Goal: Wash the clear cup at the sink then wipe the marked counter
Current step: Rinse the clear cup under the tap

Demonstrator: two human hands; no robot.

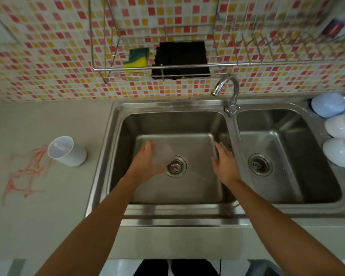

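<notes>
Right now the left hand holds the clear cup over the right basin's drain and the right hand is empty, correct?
Not quite. The head view shows the left hand holding the clear cup over the left basin, by its drain, not the right basin. The right hand is indeed empty.

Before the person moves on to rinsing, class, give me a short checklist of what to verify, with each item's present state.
1. Clear cup held in left hand over the left basin: ok.
2. Right hand free to work the faucet: ok.
3. Water running: not ok, no stream visible.
4. Sponge within reach on the wire rack: ok.
5. Red marks on the counter wiped: not ok.
6. Cup clean inside: cannot tell.
</notes>
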